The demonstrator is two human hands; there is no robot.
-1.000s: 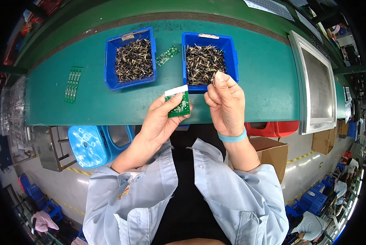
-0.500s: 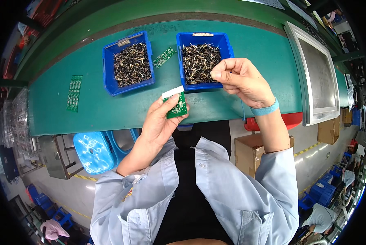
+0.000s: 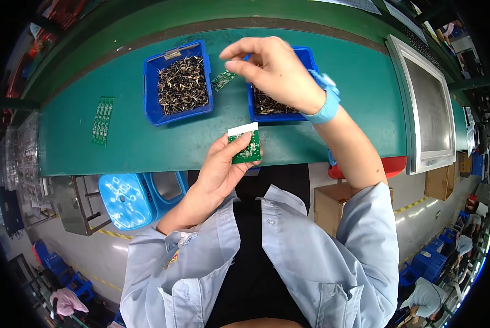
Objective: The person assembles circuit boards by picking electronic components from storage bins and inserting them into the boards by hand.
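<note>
My left hand [image 3: 226, 164] grips a small green circuit board [image 3: 247, 150] with a white strip along its far edge; the thumb lies on its face. My right hand [image 3: 277, 71] is raised above the right blue bin [image 3: 306, 57] and partly hides it. Its thumb and forefinger are apart and point left, with nothing visible between them. Dark small parts with thin metal leads [image 3: 272, 104] fill that bin. The left blue bin [image 3: 151, 90] holds similar leaded parts [image 3: 182, 87]. Between the bins lies another green circuit board [image 3: 223, 80], close below my right fingertips.
Green board strips [image 3: 103, 121] lie on the left of the green table [image 3: 130, 145]. A grey-framed panel [image 3: 414, 109] stands at the right end. Below the table edge are a blue stool [image 3: 125, 201], a red container [image 3: 395, 167] and a cardboard box [image 3: 329, 205].
My right hand has swung left and away from me, from the right bin's near side to above it, and its pinched fingers have parted. My left hand still holds the circuit board.
</note>
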